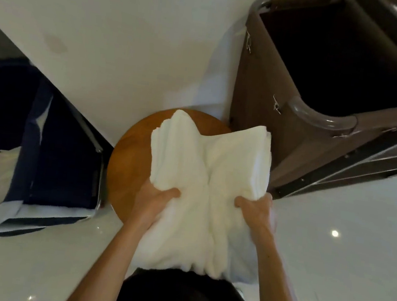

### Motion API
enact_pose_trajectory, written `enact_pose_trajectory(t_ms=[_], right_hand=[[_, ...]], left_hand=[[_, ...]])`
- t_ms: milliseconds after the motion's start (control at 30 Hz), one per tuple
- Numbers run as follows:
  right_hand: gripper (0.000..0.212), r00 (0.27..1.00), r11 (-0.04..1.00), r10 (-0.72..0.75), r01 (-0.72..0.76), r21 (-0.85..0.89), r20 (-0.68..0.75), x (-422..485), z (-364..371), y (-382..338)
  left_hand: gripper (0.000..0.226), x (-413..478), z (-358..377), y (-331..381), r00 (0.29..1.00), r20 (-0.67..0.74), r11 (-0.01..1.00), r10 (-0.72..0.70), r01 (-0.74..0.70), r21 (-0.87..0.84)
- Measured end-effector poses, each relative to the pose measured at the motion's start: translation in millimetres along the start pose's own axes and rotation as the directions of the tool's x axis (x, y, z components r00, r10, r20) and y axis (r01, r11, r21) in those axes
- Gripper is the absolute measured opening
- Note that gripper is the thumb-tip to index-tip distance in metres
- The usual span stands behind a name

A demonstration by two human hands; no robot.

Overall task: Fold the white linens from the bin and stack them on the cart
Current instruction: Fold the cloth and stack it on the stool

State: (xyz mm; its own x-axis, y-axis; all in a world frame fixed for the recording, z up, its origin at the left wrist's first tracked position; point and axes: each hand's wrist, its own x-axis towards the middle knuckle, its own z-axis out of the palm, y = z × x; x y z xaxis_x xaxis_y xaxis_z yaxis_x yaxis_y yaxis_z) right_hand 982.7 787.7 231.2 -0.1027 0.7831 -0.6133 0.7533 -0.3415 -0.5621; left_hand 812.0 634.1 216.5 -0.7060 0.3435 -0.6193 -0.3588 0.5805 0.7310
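A thick white towel (pixel 204 175), folded in layers, is held up over a round wooden stool (pixel 130 157) in the middle of the view. My left hand (pixel 154 202) grips its left near edge, thumb on top. My right hand (pixel 255 211) grips its right near edge the same way. The towel sags along a crease between the hands, and its near end hangs down toward my body. The dark blue bin (pixel 62 159) stands at the left with white linen (pixel 1 177) inside and over its rim. The brown cart (pixel 255 102) stands at the upper right, its bag dark inside.
A white wall (pixel 119 30) rises behind the stool. Glossy white floor (pixel 341 253) spreads to the right and in front. More white cloth (pixel 215 83) hangs in the gap between the wall and the cart.
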Motion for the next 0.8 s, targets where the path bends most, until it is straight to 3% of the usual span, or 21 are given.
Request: enact_pose_trajectory(t_ms=[300,467,600,733,800], right_hand=[[0.063,0.999,0.997,-0.018,0.015,0.069,0.032,-5.8,-122.9,96.8],[0.075,0.999,0.995,0.025,-0.021,0.096,-0.046,6.9,-182.7,130.0],[0.069,0.993,0.993,0.051,-0.040,0.109,-0.103,25.3,-223.6,151.7],[0.065,0.988,0.992,0.072,-0.056,0.116,-0.135,53.1,-260.5,167.8],[0.064,0.987,0.992,0.074,-0.058,0.112,-0.141,69.4,-279.5,172.5]], left_hand=[[0.073,-97.0,103.1,-27.5,1.000,0.024,1.000,0.011,-0.011,-0.002],[0.071,-121.3,168.8,-26.0,0.996,0.082,0.999,0.033,-0.035,0.023],[0.058,-131.0,219.6,-20.5,0.990,0.133,0.999,0.038,-0.040,0.010],[0.067,-132.8,272.5,-12.1,0.984,0.169,0.998,0.048,-0.053,0.021],[0.057,-132.1,299.3,-8.2,0.982,0.181,0.998,0.054,-0.056,0.005]])
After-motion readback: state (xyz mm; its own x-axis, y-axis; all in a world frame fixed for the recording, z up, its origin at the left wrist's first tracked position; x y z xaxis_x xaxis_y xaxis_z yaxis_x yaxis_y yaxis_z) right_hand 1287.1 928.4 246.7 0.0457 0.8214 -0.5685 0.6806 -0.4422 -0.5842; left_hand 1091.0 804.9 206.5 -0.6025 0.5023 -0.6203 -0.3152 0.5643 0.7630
